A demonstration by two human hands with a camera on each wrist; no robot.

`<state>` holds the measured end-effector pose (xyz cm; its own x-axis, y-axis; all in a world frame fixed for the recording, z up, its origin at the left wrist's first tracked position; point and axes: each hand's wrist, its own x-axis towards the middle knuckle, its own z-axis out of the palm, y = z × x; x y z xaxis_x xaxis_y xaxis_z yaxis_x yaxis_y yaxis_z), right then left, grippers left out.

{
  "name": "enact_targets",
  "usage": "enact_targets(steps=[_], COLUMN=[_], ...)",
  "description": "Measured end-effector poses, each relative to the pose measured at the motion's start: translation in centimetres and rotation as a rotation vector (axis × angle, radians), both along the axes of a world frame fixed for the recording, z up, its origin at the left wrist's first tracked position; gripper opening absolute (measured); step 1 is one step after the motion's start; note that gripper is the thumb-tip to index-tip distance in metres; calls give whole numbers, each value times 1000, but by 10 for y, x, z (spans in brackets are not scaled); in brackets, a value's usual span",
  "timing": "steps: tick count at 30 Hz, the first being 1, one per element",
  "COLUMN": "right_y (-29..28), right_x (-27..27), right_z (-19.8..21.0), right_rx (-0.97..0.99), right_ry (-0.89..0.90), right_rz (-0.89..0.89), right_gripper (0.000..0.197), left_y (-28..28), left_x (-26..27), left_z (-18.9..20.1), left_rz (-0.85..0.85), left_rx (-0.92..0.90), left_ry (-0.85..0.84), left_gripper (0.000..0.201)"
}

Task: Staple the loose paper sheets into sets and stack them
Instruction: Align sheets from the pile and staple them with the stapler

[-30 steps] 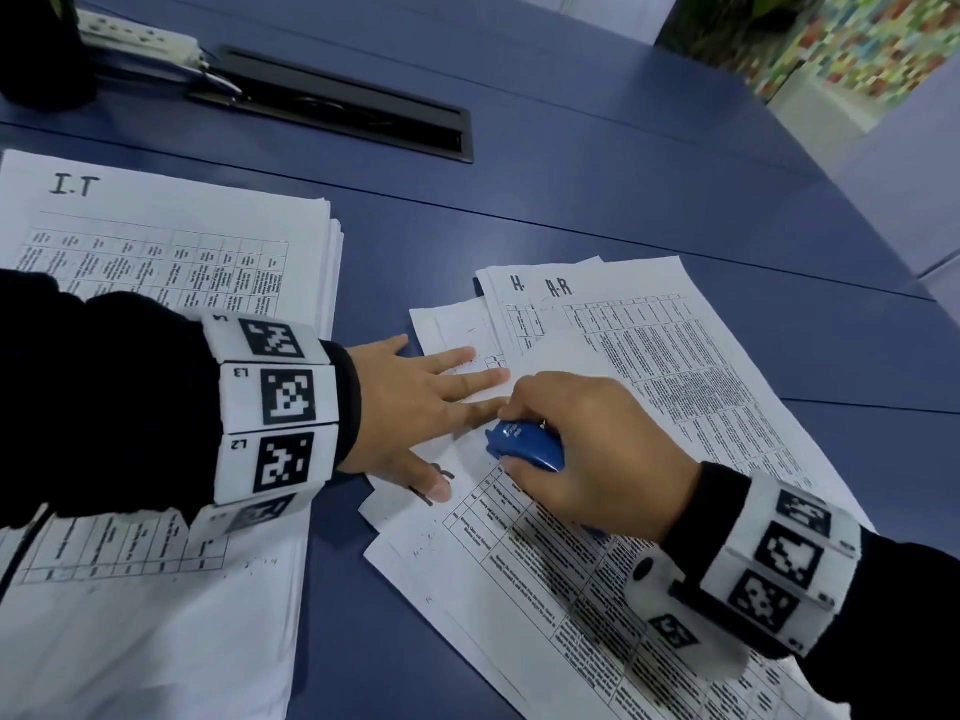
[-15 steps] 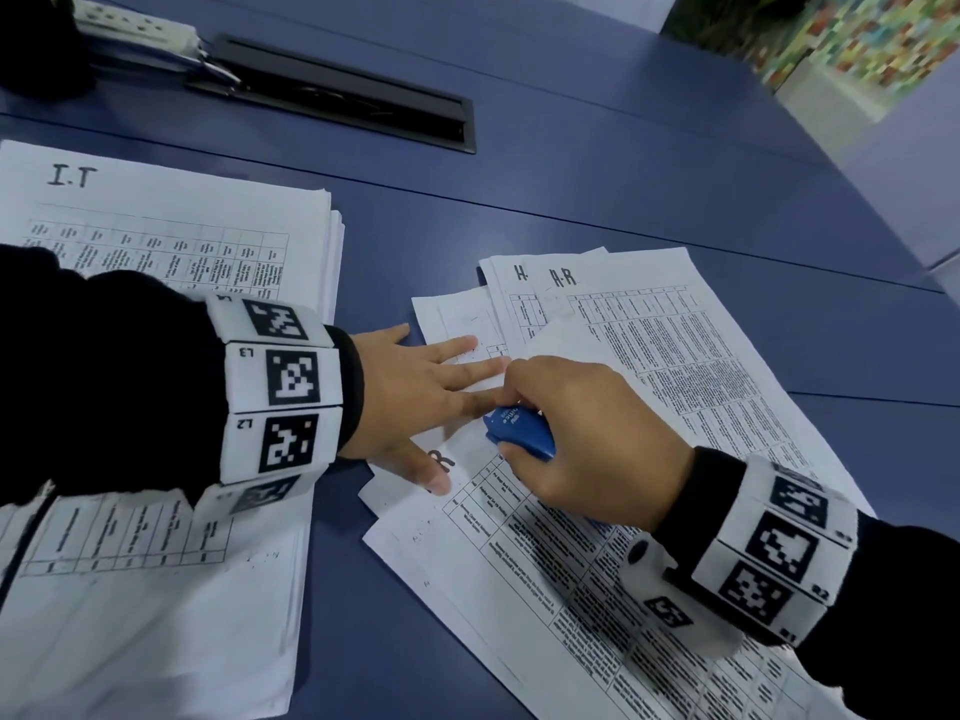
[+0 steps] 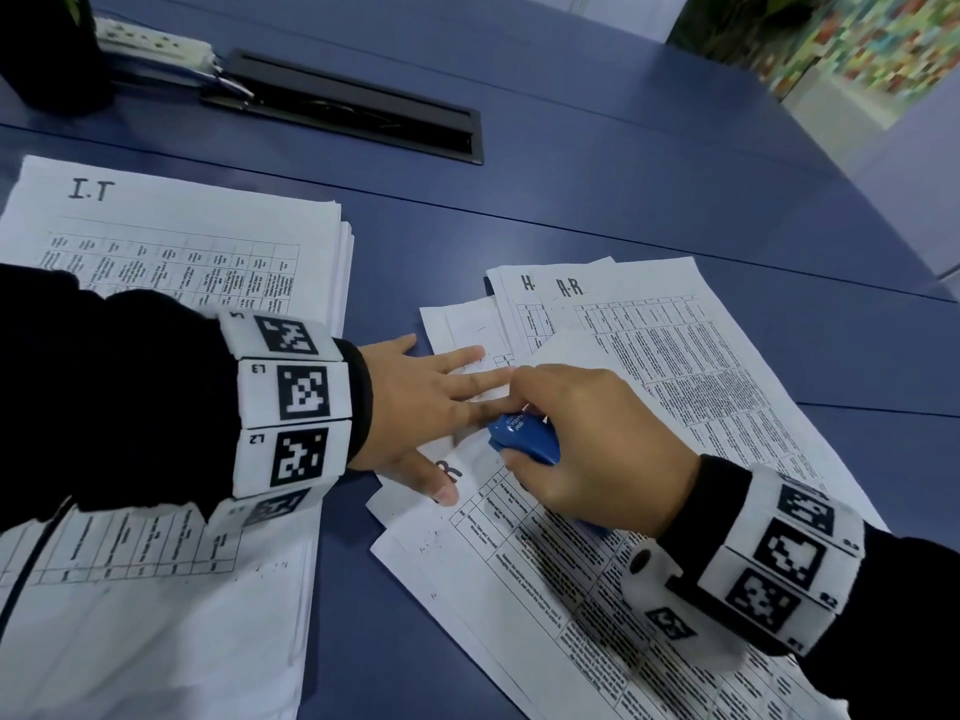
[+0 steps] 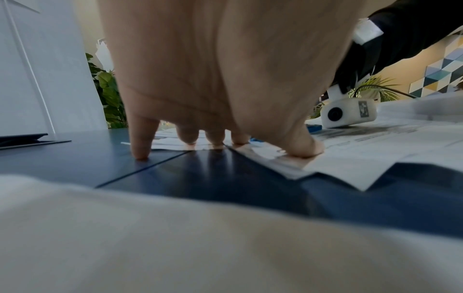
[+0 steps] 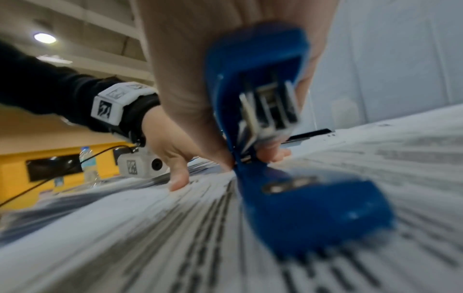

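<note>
A blue stapler (image 3: 524,438) sits in my right hand (image 3: 587,444), whose fingers curl over its top; in the right wrist view the stapler (image 5: 263,123) gapes wide, its base lying on the printed sheet. That top sheet (image 3: 545,579) belongs to a loose, skewed pile of printed papers (image 3: 675,356) marked "A.R". My left hand (image 3: 441,402) lies flat with straight fingers, thumb and fingertips (image 4: 304,147) pressing the pile's left edge beside the stapler.
A thick paper stack (image 3: 171,262) headed "I.T" lies at the left under my left forearm. A black cable slot (image 3: 353,106) and a white power strip (image 3: 150,44) sit at the back of the blue table (image 3: 623,200).
The stapler's top has risen a little off the sheet in my right hand. My left hand stays pressed on the papers in nearly the same place.
</note>
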<state>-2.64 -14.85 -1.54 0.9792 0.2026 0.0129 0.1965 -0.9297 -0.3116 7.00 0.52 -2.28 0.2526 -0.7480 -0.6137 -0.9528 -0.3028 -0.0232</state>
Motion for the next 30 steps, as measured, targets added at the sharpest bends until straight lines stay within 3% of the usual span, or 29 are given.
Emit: enact_targets(steps=[6,8,16,23,26,30], right_y=[-15,-24,-58,-52,-40,-16], right_x=[1,-1,-11,-8,-2,1], right_z=[0,3,13,15,12,2], right_rx=[296,314,12,-323,-466,-397], right_ry=[73,115,71,43,-76,-217], right_rz=[-164,-147,-202,-174,-100,103], right_gripper=[23,24,36,19,22,20], left_y=[0,0,2,2,2,1], left_x=[1,1,2,1,1,2], left_z=[-3,-4,-4,-2,-2,-2], left_rz=[-6,-3,4,23,33,33], left_rx=[-9,-11,-30,-31,-40,-50], left_ry=[-8,-7,10,9,17,33], left_gripper=[93,94,97,100,100,101])
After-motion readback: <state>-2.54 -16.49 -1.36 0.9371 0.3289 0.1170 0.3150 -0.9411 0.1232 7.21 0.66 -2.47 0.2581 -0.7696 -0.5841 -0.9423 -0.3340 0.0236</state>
